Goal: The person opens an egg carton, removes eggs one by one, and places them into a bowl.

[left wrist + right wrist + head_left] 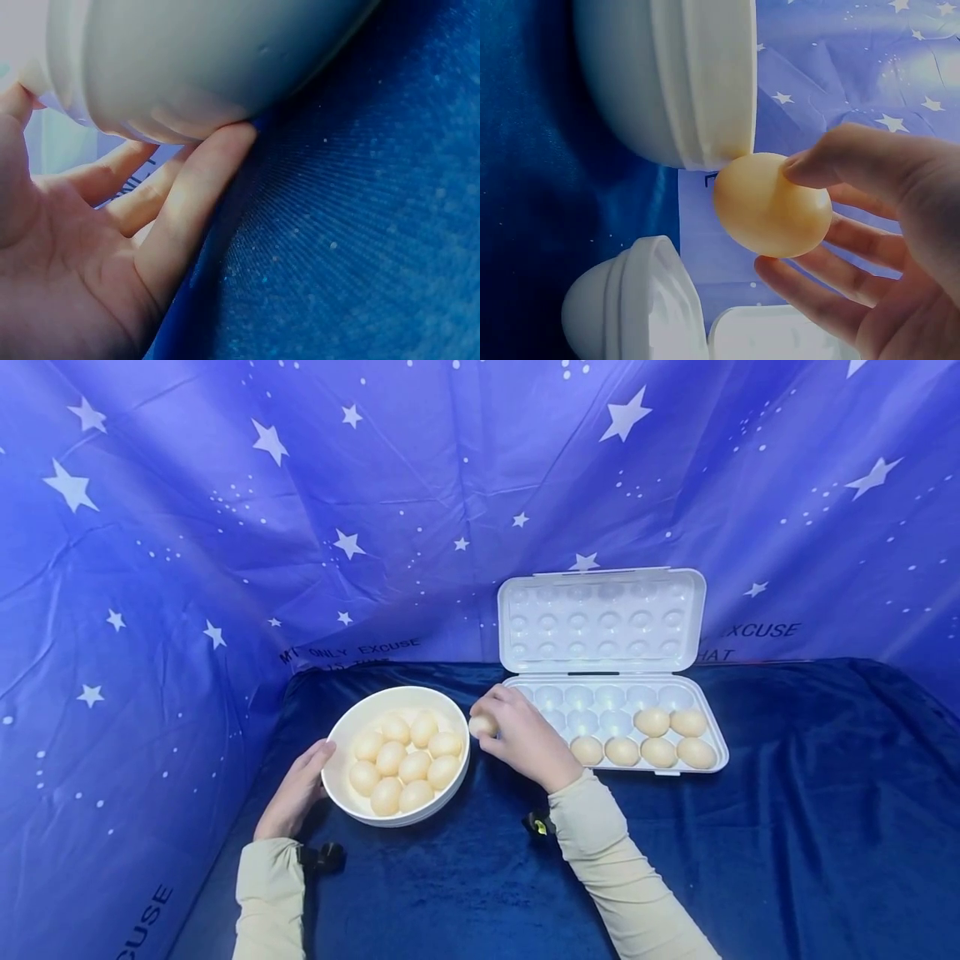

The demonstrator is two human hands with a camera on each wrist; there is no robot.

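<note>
A white bowl (435,807) with several pale eggs (390,758) in it stands left of centre. My left hand (295,789) grips the bowl's left side, with the thumb at the rim and the fingertips (229,139) against the outer wall. Between the bowl and the egg carton (722,752), my right hand (528,735) holds one egg (772,206) with thumb and fingers, off the table. In the right wrist view this egg appears right beside the bowl's rim. Eggs (658,752) fill some cups of the carton's front and middle rows at the right; my right hand hides its left end.
The carton's white lid (600,620) stands raised at the back, against a blue-purple star-print cloth (450,468). Dark blue velvety cloth (480,885) covers the table. A small black device (322,857) is strapped at the left wrist, another (536,823) at the right.
</note>
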